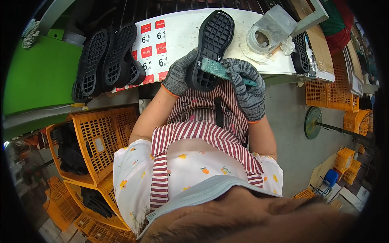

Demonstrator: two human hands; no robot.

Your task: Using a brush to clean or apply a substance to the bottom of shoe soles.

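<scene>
A black shoe sole (217,34) with a grid-patterned inside stands tilted against the edge of the white worktable (178,30). My left hand (180,73), in a grey knit glove, is closed on its left side near the heel. In my right hand (248,91), gloved the same way, is a flat teal brush-like tool (216,69). Its wide pale end lies across the sole's lower middle, and the handle's tail sticks out below my fingers. The bristles, if any, cannot be made out.
Several black soles (95,60) lean together at the left, beside a green surface (40,73). A cloudy plastic container (279,22) stands at the back right, near another sole (300,52). Orange crates (99,141) holding black items are stacked at my left; more crates (330,95) stand right.
</scene>
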